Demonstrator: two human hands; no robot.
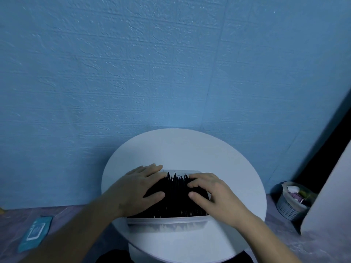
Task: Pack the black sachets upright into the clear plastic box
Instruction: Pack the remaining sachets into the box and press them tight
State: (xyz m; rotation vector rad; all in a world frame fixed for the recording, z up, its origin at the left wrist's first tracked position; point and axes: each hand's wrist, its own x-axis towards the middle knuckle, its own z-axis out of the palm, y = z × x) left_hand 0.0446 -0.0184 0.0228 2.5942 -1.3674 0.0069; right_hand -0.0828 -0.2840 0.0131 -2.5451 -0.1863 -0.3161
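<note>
A clear plastic box (167, 223) stands on a round white table (190, 149), filled with several black sachets (175, 196) standing upright, their jagged top edges showing. My left hand (140, 186) lies flat on the left side of the sachets, fingers straight and reaching over the box's far left corner. My right hand (212, 194) rests on the right side of the sachets, its fingers bent with the tips touching the tops, and its thumb pressing on the pack. Both hands cover part of the box's rim.
A blue textured wall rises right behind the table. A teal packet (35, 233) lies on the floor at the left. At the right stand a small waste basket (293, 201) and a tall white panel (330, 196).
</note>
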